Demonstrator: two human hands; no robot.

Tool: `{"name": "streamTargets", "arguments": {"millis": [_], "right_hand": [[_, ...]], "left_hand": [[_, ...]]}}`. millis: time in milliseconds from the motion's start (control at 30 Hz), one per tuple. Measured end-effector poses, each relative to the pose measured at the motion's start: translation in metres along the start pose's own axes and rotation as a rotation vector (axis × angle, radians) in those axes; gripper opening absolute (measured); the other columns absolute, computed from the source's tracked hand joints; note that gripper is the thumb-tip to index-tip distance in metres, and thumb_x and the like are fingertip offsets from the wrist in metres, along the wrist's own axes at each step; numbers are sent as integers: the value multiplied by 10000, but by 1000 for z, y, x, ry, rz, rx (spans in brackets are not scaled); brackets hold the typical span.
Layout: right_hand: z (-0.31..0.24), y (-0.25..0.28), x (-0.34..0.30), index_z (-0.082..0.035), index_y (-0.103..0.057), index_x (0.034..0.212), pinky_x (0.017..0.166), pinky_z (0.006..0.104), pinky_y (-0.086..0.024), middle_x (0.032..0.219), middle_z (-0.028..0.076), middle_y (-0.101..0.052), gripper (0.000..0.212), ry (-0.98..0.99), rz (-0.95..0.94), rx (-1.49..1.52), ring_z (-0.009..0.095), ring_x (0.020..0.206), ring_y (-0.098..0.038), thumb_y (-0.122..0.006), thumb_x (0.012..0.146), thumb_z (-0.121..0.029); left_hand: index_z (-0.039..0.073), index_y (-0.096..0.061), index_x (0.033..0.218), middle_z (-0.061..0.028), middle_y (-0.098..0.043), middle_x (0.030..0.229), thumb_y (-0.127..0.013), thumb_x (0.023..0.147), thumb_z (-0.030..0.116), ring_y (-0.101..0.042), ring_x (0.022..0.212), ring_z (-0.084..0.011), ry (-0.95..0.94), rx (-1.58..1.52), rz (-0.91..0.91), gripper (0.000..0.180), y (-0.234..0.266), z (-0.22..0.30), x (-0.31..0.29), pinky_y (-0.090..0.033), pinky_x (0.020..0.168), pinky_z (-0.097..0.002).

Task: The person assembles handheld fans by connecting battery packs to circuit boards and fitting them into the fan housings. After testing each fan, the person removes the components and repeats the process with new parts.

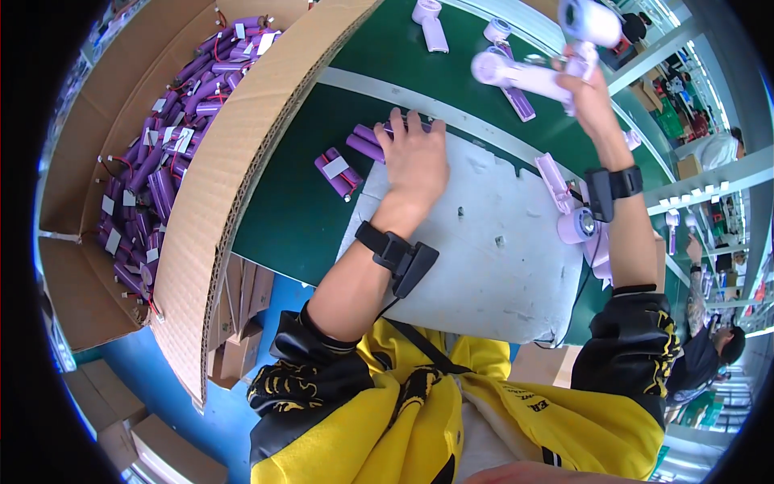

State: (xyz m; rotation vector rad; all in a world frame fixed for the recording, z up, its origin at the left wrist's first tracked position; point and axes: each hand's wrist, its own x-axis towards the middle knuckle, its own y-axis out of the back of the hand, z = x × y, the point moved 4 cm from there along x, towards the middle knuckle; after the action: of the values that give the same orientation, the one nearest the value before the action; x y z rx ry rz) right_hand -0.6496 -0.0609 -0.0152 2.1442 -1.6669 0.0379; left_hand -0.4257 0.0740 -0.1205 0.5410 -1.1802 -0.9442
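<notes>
My left hand (416,161) reaches over the top left corner of a pale foam board (484,234), its fingers bent over purple battery packs (367,143) that stick out on its left. Beside them lies another battery pack (337,172) with a white label and red wire. Raised at the upper right, my right hand (588,93) is closed on lavender handheld fan housings, somewhat blurred: one has a round head (592,22), and a long lavender handle piece (524,77) points left. Whether these two are joined, I cannot tell.
A cardboard box (250,161) full of purple battery packs (165,145) stands left. More fan parts lie on the green table: one at the back (431,28), another with a purple pack (516,101), several right of the board (574,226). Other people work in the right background.
</notes>
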Motion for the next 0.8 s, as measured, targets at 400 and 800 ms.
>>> {"name": "streamTargets", "arguments": {"millis": [400, 800], "right_hand": [[-9, -181, 0, -9, -574, 1157, 880, 304, -471, 1017, 79, -629, 370, 255, -474, -224, 171, 940, -596, -633, 794, 30], [-33, -87, -63, -15, -622, 1136, 738, 259, -511, 1002, 60, -667, 268, -98, -217, -155, 129, 870, -640, -625, 945, -203]], "left_hand": [[125, -722, 1004, -93, -657, 1023, -657, 701, 62, -550, 1068, -322, -249, -299, -328, 316, -6, 20, -8, -447, 920, -465], [92, -692, 1086, -127, -693, 875, -689, 777, 149, -669, 731, -269, -41, -915, -341, 314, 14, 22, 7, -522, 643, -384]]}}
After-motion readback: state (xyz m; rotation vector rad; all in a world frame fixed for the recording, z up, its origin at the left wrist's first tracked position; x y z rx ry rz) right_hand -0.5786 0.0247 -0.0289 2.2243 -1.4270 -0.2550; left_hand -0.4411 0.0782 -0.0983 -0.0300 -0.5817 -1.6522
